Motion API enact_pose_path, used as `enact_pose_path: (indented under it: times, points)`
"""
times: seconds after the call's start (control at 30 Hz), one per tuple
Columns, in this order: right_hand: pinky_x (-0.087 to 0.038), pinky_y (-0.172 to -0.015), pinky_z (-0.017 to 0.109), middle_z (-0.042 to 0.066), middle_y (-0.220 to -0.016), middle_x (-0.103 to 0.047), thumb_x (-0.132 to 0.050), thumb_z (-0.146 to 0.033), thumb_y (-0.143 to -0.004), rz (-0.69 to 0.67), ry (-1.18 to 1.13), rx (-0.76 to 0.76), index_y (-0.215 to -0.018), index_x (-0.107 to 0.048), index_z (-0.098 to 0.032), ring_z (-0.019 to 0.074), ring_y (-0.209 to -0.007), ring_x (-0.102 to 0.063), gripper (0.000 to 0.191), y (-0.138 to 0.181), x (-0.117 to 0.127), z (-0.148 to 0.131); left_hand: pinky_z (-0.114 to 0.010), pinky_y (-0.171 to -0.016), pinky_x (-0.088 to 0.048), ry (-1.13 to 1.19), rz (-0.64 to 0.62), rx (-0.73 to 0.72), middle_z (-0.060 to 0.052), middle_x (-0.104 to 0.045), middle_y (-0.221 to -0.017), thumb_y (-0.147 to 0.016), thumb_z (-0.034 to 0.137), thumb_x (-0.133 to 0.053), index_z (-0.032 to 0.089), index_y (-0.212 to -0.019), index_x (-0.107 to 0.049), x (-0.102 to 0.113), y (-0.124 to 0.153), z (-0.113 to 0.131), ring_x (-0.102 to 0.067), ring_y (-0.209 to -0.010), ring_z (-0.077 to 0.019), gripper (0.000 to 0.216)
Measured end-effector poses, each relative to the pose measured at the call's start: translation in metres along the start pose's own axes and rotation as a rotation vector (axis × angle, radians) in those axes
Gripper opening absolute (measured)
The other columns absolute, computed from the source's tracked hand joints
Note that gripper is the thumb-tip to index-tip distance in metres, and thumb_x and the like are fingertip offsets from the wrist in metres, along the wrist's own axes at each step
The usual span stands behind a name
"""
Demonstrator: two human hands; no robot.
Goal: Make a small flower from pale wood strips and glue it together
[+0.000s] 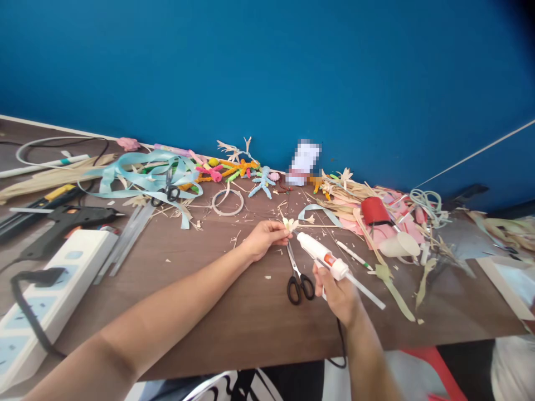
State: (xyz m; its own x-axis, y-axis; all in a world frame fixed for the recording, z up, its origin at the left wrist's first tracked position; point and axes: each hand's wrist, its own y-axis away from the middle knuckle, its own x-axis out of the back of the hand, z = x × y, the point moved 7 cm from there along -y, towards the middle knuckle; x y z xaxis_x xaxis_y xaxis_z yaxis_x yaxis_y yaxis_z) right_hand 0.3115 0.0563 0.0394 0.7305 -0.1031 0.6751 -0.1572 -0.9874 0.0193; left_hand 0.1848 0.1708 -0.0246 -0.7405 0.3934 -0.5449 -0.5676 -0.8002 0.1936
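My left hand [270,240] pinches a small cream-coloured husk flower [290,224] above the middle of the table. In my right hand [336,292] is a white hot glue gun [320,252], its nozzle end pointing up and left, close to the flower. A clear glue stick [368,293] sticks out of the back of the gun. Just below the flower, between my two hands, lies a pair of black-handled scissors [298,281] with its blades pointing away from me. Whether the nozzle tip touches the flower I cannot tell.
A white power strip [79,267], a black glue gun [62,225] and loose glue sticks [131,239] lie on the left. Light blue ribbon [137,167] and pipe-cleaner pieces [263,181] run along the wall. At right are dried husks [393,289] and a red roll [374,210].
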Motion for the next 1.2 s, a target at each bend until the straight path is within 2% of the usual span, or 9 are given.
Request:
enact_pose_path:
  times: [0.27, 0.53, 1.2]
  points:
    - [-0.040, -0.046, 0.021, -0.002, -0.043, -0.048, -0.039, -0.043, -0.081, -0.100, -0.016, 0.049, -0.071, -0.052, -0.015, 0.0114, -0.042, -0.049, 0.033, -0.006, -0.008, -0.013, -0.022, -0.064, -0.046, -0.005, -0.014, -0.004, -0.002, -0.062, -0.064, -0.056, 0.026, -0.071, 0.009, -0.065, -0.063, -0.002, 0.001, 0.001, -0.055, -0.057, -0.0065, 0.021]
    - [-0.040, -0.042, 0.021, -0.001, -0.040, -0.048, -0.039, -0.047, -0.081, -0.082, 0.060, 0.038, -0.061, -0.050, -0.017, 0.0119, -0.039, -0.049, 0.038, -0.009, -0.006, -0.012, -0.020, -0.060, -0.046, -0.026, -0.022, 0.009, -0.002, -0.062, -0.063, -0.054, 0.027, -0.072, 0.009, -0.065, -0.062, -0.004, 0.001, 0.000, -0.055, -0.056, -0.0066, 0.023]
    - [-0.040, -0.045, 0.021, -0.003, -0.042, -0.047, -0.037, -0.048, -0.081, -0.082, 0.050, 0.030, -0.067, -0.050, -0.016, 0.0121, -0.041, -0.050, 0.037, -0.008, -0.005, -0.010, -0.021, -0.062, -0.046, -0.041, -0.019, -0.001, -0.002, -0.063, -0.064, -0.056, 0.026, -0.071, 0.010, -0.066, -0.063, -0.003, 0.000, -0.001, -0.056, -0.057, -0.0066, 0.020]
